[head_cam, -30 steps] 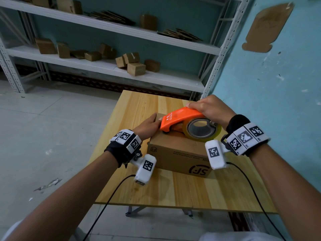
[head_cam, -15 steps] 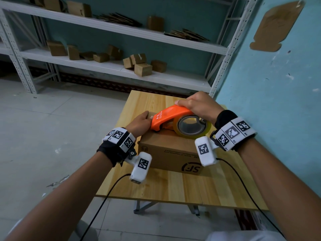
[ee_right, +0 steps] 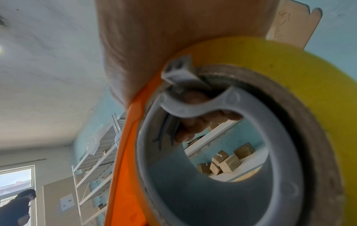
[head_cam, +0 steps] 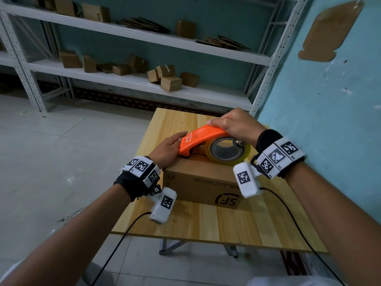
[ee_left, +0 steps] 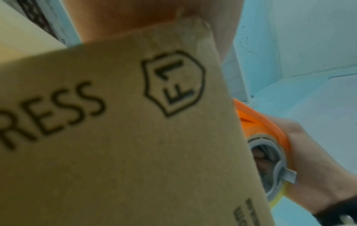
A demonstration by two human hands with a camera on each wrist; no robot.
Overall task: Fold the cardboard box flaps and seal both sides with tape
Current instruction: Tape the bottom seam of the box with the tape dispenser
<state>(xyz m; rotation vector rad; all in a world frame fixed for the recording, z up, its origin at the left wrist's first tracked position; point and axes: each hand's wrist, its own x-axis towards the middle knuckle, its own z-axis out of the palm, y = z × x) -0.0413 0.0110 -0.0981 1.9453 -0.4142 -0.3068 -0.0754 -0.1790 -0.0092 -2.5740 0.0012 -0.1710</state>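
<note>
A brown cardboard box (head_cam: pixel 198 182) printed with a black logo stands on the wooden table (head_cam: pixel 226 226). On its top sits an orange tape dispenser (head_cam: pixel 202 139) holding a yellowish tape roll (head_cam: pixel 228 150). My right hand (head_cam: pixel 233 124) grips the dispenser from above, fingers curled over its far side; in the right wrist view fingertips (ee_right: pixel 193 122) show through the roll's grey core (ee_right: pixel 212 168). My left hand (head_cam: pixel 168 147) rests on the box's top left edge beside the dispenser's nose. The left wrist view shows the box side (ee_left: pixel 115 137) close up and the dispenser (ee_left: pixel 258 125) beyond. The top flaps are mostly hidden.
Behind the table stands a white metal shelf rack (head_cam: pixel 144 83) with several small cardboard boxes and flat cardboard. A teal wall (head_cam: pixel 329 100) runs close along the table's right side. A person (ee_right: pixel 17 204) shows far off by a window. Cables hang from both wrist cameras.
The dispenser sits slightly nearer the box's left end, with my left hand still beside its nose. The view has shifted a little.
</note>
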